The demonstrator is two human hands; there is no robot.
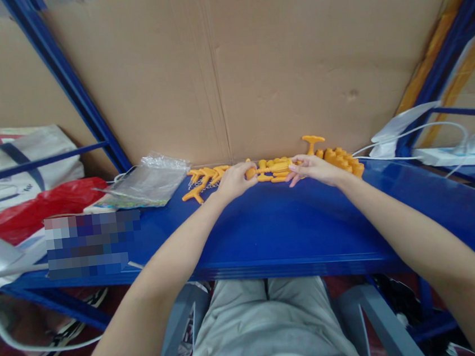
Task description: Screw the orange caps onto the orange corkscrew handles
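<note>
My left hand (238,181) is closed round one end of a yellow-orange plastic piece (252,173), just above the back of the blue table. The fingers of my right hand (311,169) pinch at a yellow-orange part (290,165) to the right of it; whether both belong to one piece cannot be made out. Behind and between the hands lies a row of similar yellow-orange pieces (277,176). Left of my left hand are several T-shaped yellow-orange handles (194,194), with small metallic bits among them. Beyond my right hand, another T-shaped handle (312,143) stands up beside stacked yellow-orange pieces (341,161).
The blue table (293,223) backs onto a cardboard wall (276,60) between blue metal posts. Clear plastic bags (148,181), a red bag (41,207) and a white bag (19,161) lie at left. White cables and a power strip (464,155) are at right.
</note>
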